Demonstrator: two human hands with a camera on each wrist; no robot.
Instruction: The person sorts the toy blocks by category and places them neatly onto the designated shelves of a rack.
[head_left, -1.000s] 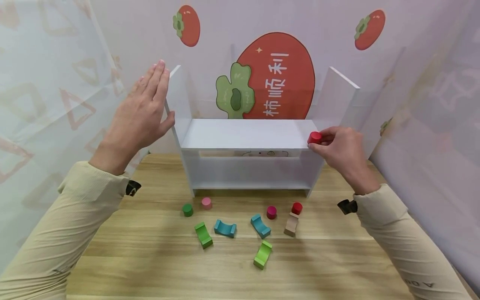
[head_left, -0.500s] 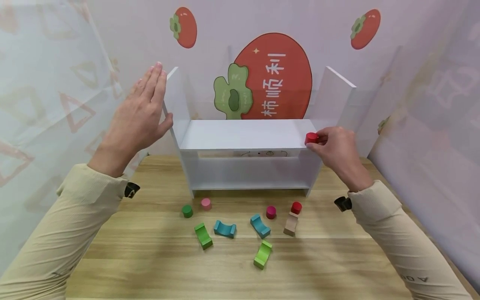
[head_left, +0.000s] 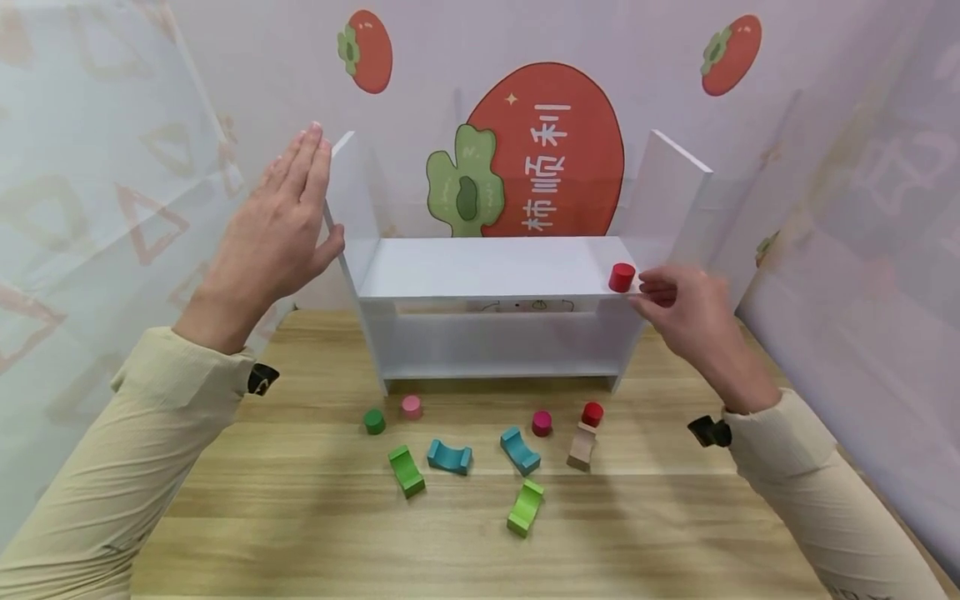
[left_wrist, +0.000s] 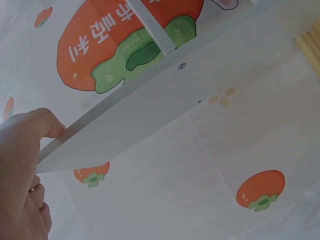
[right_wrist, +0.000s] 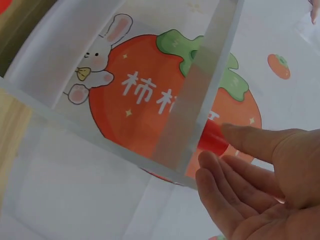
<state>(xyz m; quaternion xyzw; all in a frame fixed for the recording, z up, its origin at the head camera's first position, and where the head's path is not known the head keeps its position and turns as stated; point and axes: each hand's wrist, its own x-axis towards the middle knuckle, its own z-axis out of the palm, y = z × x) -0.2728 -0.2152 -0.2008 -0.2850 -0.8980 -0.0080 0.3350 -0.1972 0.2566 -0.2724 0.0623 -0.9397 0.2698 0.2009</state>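
A white two-tier shelf [head_left: 487, 268] stands on the wooden table. My left hand [head_left: 273, 221] holds its left side panel [left_wrist: 125, 115], the long fingers lying straight along the outside and the thumb at the front edge. A red cylinder block [head_left: 622, 277] stands upright at the right end of the upper board. My right hand [head_left: 686, 312] is just right of it, thumb and fingers parted with nothing between them. In the right wrist view the red cylinder is partly hidden behind the shelf's edge, close to the thumb tip.
In front of the shelf lie a green cylinder [head_left: 374, 422], a pink one [head_left: 411, 407], a magenta one [head_left: 542, 423] and another red one [head_left: 592, 414]. Several curved blocks lie nearer, including a blue one [head_left: 450, 457] and a tan one [head_left: 582, 447]. The right side panel [head_left: 667, 196] rises beside my right hand.
My right hand has let go of the red cylinder, which now stands on the upper board, and has drawn back slightly to the right. The left hand keeps its place on the shelf.
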